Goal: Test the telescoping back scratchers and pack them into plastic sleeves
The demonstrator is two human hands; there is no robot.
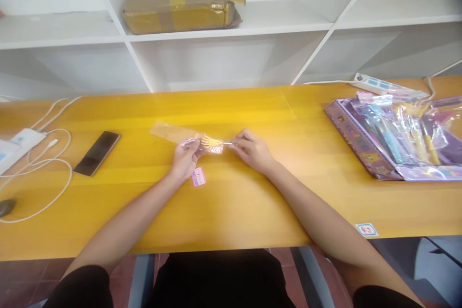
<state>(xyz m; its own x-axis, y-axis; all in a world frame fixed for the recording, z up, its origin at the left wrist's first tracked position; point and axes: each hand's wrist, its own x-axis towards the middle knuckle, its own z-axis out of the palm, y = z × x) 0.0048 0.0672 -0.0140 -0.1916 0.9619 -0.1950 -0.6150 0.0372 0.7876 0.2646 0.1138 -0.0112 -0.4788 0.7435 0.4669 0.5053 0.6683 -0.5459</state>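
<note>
A clear plastic sleeve [169, 132] is pinched in my left hand [186, 158], its long end stretching out to the left. The yellow hand-shaped head [211, 141] of a slim stick, perhaps a novelty pen, lies at the sleeve's right end, its spread fingers pointing left. My right hand [252, 150] is closed on the stick's thin silvery stem [227, 143]; the far end is hidden by the fingers. Both hands are just above the table. Below my left hand, a small pink card [198, 177] rests on the wood.
On the right, a purple box [375, 163] holds several bagged items, some with hand-shaped tops. Behind it is a power strip [388, 87]. A phone [97, 153], white cables [68, 173] and another power strip [22, 147] lie left. A taped carton [180, 7] sits on the shelf.
</note>
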